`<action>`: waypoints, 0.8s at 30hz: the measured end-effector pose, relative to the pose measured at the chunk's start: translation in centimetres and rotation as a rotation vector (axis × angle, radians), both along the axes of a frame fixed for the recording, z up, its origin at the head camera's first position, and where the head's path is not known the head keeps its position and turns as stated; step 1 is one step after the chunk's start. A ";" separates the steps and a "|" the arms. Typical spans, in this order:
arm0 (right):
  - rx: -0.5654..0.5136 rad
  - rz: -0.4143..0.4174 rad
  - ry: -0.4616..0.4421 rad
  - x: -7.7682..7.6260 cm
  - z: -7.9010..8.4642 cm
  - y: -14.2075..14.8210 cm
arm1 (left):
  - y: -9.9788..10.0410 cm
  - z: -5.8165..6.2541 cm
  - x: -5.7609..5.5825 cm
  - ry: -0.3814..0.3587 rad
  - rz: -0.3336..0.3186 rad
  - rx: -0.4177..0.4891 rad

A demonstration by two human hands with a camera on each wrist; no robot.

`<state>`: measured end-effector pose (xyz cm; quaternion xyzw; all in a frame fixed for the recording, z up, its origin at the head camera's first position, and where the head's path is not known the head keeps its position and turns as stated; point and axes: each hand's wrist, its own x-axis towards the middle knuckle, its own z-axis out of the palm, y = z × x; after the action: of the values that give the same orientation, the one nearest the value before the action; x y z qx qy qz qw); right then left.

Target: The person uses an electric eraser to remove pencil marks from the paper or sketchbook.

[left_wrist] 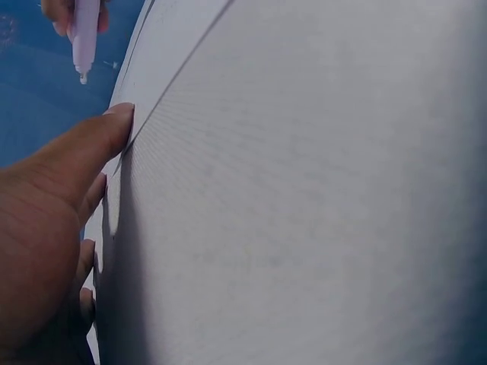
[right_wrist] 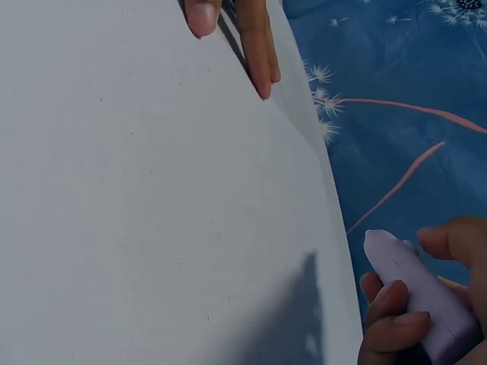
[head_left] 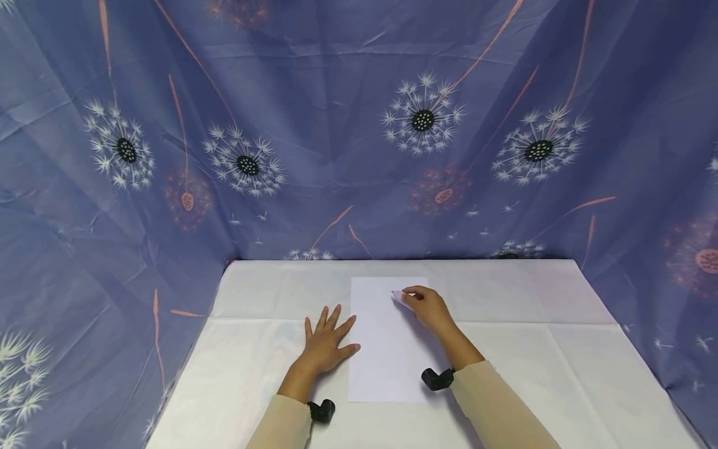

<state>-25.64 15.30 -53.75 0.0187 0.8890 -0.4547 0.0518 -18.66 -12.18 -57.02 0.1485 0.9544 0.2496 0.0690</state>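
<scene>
A white sheet of paper (head_left: 384,362) lies upright on the white-covered table. My left hand (head_left: 325,348) rests flat at its left side with spread fingers, the thumb tip touching the paper's edge. Over the upper part of the sheet, my right hand (head_left: 429,308) grips a pale purple pen-shaped tool (right_wrist: 415,285). Its thick body tapers to a small light tip, seen more closely in the left wrist view as a narrow nib on the purple tool (left_wrist: 85,38). The tip seems just above the paper; contact cannot be told. Tiny dark specks dot the sheet.
The table's white cloth (head_left: 521,290) has fold creases. Behind and at both sides hangs a blue curtain (head_left: 331,125) printed with dandelions. Black wrist mounts (head_left: 437,379) stick out below the sleeves.
</scene>
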 end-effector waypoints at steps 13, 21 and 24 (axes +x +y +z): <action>-0.130 -0.021 0.006 0.9 0.2 0.3 | -0.3 -0.2 0.0 0.004 -0.006 0.020; -0.147 -0.061 0.037 1.8 0.8 0.9 | -0.3 -0.4 0.0 0.015 -0.010 0.023; -0.147 -0.075 0.043 2.1 1.0 1.3 | -0.3 -0.6 -0.1 0.002 -0.007 0.020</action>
<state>-23.53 16.59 -52.70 0.0382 0.8528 -0.5205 0.0167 -18.77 -12.51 -57.58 0.1529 0.9514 0.2587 0.0673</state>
